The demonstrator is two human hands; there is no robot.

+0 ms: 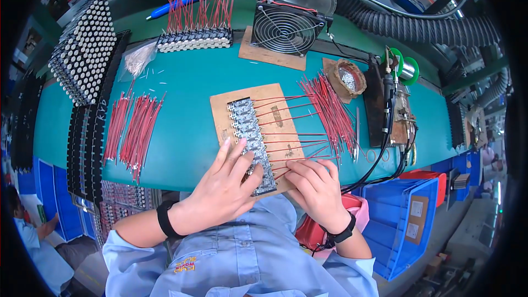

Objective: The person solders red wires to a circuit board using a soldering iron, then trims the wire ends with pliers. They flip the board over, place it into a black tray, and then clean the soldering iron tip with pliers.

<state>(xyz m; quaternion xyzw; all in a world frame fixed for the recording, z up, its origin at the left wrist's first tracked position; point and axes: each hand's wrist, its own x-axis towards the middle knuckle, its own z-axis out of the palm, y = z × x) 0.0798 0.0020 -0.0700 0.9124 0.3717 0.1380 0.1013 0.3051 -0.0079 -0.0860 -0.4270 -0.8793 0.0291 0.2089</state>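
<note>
A panel of small circuit boards (pixel 245 118) lies on a brown board (pixel 221 109) in front of me. Several red wires (pixel 294 134) stick out from the panel's right edge. My left hand (pixel 226 182) rests over the panel's lower left part, its fingers spread and touching the boards. At the panel's lower right edge, the thumb and fingers of my right hand (pixel 314 187) are pinched together around a red wire, whose tip is hidden. A loose bundle of red wires (pixel 333 113) lies to the right of the brown board.
Two red wire bundles (pixel 142 137) lie at left, near stacked panels (pixel 91 49). A wired panel (pixel 195 39) and a fan (pixel 287 28) stand at the back. Right are a round tin (pixel 347 78), a solder spool (pixel 407 70) and black cables (pixel 388 111). A blue crate (pixel 391 231) sits below.
</note>
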